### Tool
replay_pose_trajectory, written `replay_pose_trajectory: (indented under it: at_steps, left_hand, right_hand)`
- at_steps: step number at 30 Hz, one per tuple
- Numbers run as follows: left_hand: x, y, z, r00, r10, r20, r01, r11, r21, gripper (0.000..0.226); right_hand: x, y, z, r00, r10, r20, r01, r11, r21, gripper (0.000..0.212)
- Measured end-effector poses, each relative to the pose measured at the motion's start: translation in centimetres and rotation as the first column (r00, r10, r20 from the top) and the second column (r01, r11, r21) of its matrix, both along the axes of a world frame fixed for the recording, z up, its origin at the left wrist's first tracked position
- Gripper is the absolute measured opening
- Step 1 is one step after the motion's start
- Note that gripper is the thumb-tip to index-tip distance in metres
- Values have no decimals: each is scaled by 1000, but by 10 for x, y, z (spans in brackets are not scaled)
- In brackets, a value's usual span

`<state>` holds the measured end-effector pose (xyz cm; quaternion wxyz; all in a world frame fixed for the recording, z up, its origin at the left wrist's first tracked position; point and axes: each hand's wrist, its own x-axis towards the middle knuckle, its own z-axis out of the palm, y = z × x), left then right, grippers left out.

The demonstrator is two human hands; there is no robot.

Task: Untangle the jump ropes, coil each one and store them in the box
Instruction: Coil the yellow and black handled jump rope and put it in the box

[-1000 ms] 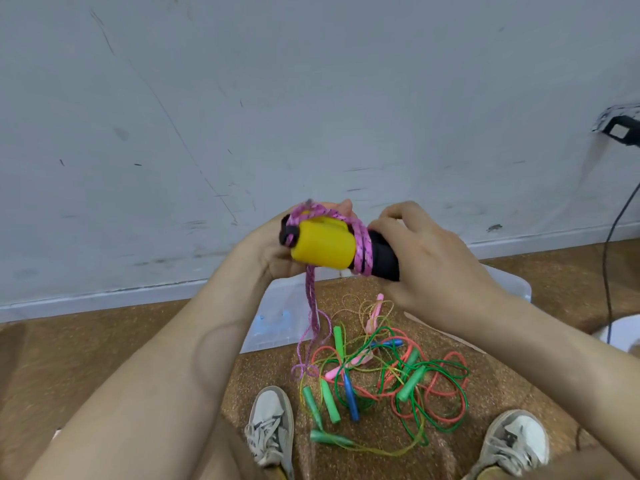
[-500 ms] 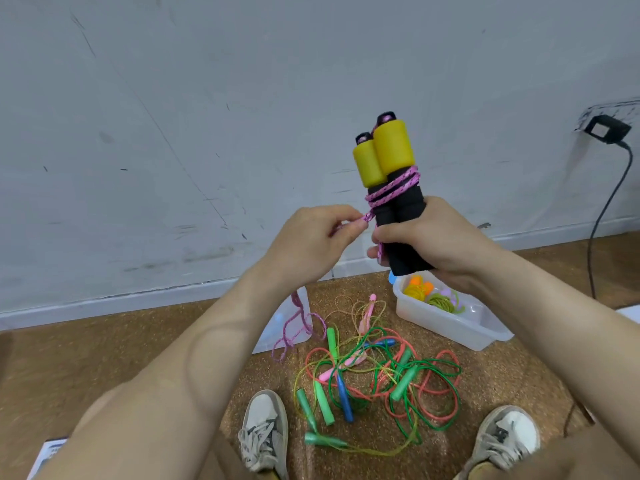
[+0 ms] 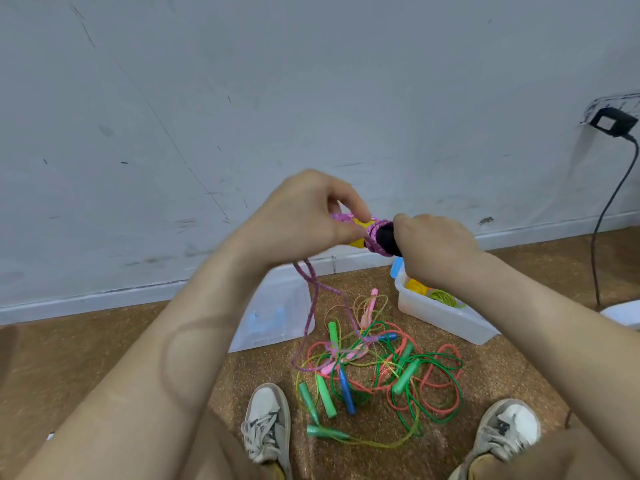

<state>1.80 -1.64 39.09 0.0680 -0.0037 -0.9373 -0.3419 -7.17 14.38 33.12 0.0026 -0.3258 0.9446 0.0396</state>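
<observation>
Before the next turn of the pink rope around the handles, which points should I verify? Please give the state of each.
1. Right hand grips the handles: ok.
2. Left hand pinches the pink rope at the handles: ok.
3. Rope tail free of the pile: not ok, its loop lies across it.
4. Box uncovered, beside the pile: ok.
5. Wound turns tight: cannot tell, the hands partly hide them.

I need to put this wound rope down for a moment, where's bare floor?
Bare floor lies left of the clear lid, below the baseboard, and between the white box and the black cable. The rope tangle in the middle is crowded.
</observation>
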Motion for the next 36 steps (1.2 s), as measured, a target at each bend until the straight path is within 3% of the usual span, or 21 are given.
replay_pose_trajectory:
  at_steps: [4,6,9,13,17,20,21,24,26,28,30,34,36]
  left_hand:
    - [-1,-16,-2,992,85,-89,-79,995,62,4]
    - [-4,-18,-7,992,76,-97,-72,996,52,3]
    - [-8,-21,-14,1000,17,-16,-16,997,77,6]
    - [-9,-27,-20,991,-45,128,13,970,243,20]
    - [-14,-36,-32,941,-148,303,-29,859,511,30]
    - [-18,-40,-45,900,-128,417,-251,629,736,38]
    - [-16,-33,-46,895,-167,413,-229,623,748,39]
    - [-15,-1,-40,924,-221,311,-55,729,682,49]
    - [-17,6,-37,953,-160,258,-55,745,665,36]
    - [-16,7,-34,975,-81,208,-55,817,574,18]
    - [-15,9,-36,992,-56,111,11,928,373,16]
    - [-14,10,-38,999,-15,-28,15,1000,-5,22]
    - [-11,8,-35,997,-39,-63,28,987,-158,27]
  right_hand:
    - [14,2,9,988,152,-29,-149,985,82,16]
    - [28,1,15,950,305,-67,-299,950,95,17]
    - [45,1,24,859,505,-85,-502,863,63,25]
    - [40,10,32,808,552,-206,-581,805,-120,31]
    - [39,17,31,809,543,-224,-587,750,-304,43]
    - [42,18,39,885,454,-101,-431,719,-545,60]
    - [41,19,41,902,430,-48,-368,705,-606,62]
    - [31,18,41,935,336,112,-151,665,-731,34]
    - [23,16,40,917,287,278,64,581,-812,19]
    - [16,17,39,818,311,484,325,444,-835,11]
    - [11,19,37,671,405,621,500,371,-782,19]
    - [7,24,36,344,566,749,665,417,-620,27]
    - [5,25,34,306,569,764,662,450,-600,28]
